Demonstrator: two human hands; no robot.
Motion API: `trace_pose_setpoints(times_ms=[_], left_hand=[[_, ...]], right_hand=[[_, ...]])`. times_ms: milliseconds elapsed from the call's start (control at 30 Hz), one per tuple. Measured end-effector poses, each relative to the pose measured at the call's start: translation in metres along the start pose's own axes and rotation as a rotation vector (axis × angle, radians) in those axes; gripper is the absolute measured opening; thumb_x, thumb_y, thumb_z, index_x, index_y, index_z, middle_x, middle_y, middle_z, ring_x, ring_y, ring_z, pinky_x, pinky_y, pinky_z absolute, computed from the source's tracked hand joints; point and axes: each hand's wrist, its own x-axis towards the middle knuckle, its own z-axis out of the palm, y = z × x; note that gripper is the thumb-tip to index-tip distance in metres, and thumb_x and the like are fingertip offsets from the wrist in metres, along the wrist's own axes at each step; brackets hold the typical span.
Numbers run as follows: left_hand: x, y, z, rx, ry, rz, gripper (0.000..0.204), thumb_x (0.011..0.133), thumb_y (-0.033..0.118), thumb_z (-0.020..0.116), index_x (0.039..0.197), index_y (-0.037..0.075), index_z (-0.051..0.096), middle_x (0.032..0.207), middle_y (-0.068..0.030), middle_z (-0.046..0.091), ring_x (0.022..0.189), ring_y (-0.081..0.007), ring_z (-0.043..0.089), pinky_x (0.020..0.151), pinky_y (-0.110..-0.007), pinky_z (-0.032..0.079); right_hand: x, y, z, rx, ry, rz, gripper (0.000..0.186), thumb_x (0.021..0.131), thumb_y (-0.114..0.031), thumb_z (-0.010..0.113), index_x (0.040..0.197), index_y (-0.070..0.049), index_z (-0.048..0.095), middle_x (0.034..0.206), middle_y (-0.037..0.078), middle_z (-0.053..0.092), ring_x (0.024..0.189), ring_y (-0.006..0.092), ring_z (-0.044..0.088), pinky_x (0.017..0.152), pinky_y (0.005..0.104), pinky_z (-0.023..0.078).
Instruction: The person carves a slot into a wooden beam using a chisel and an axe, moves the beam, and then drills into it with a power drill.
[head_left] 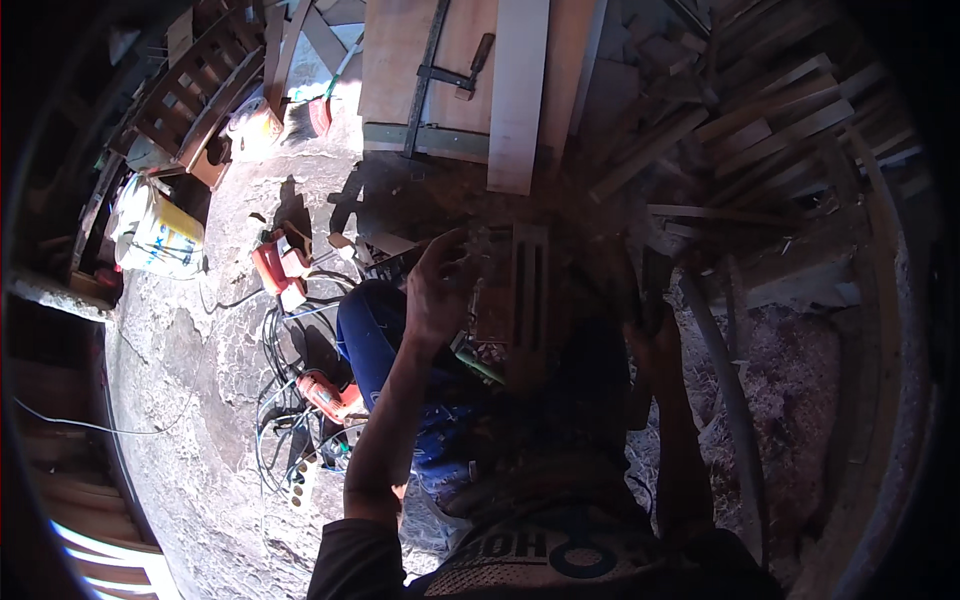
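In the middle, in deep shade, stands a narrow wooden piece (529, 290) with two long dark slots, between my knees. My left hand (438, 292) is raised just left of it, fingers curled towards a faint, blurred shape; what they hold, if anything, cannot be made out. On the other side, my right hand (655, 335) is closed around a dark tool (655, 278) that looks like a hammer; shadow hides its exact shape. A green strip-like thing (478, 362) lies below my left hand, close to my lap.
Boards and a bar clamp (450, 77) lie ahead. Scrap wood (780, 115) is heaped at the far right. On the left floor are a red power tool (280, 268), a red drill (325, 395) among tangled cables, a white bucket (160, 235) and a broom (318, 115).
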Motion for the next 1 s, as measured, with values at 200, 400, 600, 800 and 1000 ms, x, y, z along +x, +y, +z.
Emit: trace_pose_setpoints(times_ms=[200, 400, 600, 800, 1000], left_hand=[[-0.046, -0.026, -0.035, -0.462, 0.275, -0.08, 0.016, 0.097, 0.006, 0.061, 0.11, 0.0, 0.067, 0.098, -0.0054, 0.071, 0.086, -0.0091, 0.064, 0.075, -0.023, 0.051], [-0.044, -0.031, -0.021, -0.298, 0.268, -0.021, 0.015, 0.096, 0.005, 0.062, 0.109, 0.0, 0.067, 0.089, -0.0031, 0.068, 0.078, -0.0084, 0.06, 0.069, -0.023, 0.049], [-0.04, -0.044, -0.013, -0.307, 0.185, -0.06, 0.016, 0.095, 0.007, 0.065, 0.109, 0.002, 0.069, 0.089, -0.002, 0.068, 0.077, -0.0083, 0.06, 0.069, -0.024, 0.049], [-0.038, -0.047, 0.021, -0.493, 0.178, -0.306, 0.028, 0.093, 0.013, 0.07, 0.118, 0.002, 0.066, 0.099, -0.002, 0.069, 0.085, -0.0109, 0.064, 0.074, -0.026, 0.052], [-0.058, -0.081, 0.097, -0.279, 0.018, -0.494, 0.039, 0.091, 0.019, 0.067, 0.126, 0.002, 0.06, 0.109, -0.0058, 0.069, 0.087, -0.0205, 0.068, 0.075, -0.033, 0.053]], right_hand=[[-0.047, 0.139, -0.025, -0.44, 0.137, 0.338, 0.05, 0.079, -0.014, 0.07, 0.122, 0.002, 0.051, 0.101, 0.024, 0.067, 0.099, 0.0433, 0.067, 0.084, 0.0492, 0.053], [-0.116, 0.249, -0.028, -0.541, 0.209, 0.571, 0.049, 0.076, -0.018, 0.068, 0.121, -0.003, 0.054, 0.107, 0.024, 0.067, 0.1, 0.0408, 0.068, 0.079, 0.0496, 0.054], [-0.151, 0.29, -0.048, -0.718, -0.051, 0.565, 0.065, 0.082, -0.028, 0.067, 0.141, -0.009, 0.046, 0.119, 0.024, 0.065, 0.112, 0.0433, 0.063, 0.092, 0.0516, 0.053], [-0.14, 0.302, -0.066, -0.938, -0.216, 0.653, 0.066, 0.081, -0.022, 0.066, 0.142, -0.011, 0.044, 0.126, 0.019, 0.061, 0.119, 0.04, 0.061, 0.095, 0.0546, 0.051], [-0.129, 0.328, -0.085, -0.903, -0.26, 0.765, 0.072, 0.078, -0.02, 0.068, 0.144, -0.011, 0.042, 0.129, 0.018, 0.059, 0.121, 0.0384, 0.06, 0.095, 0.0551, 0.051]])
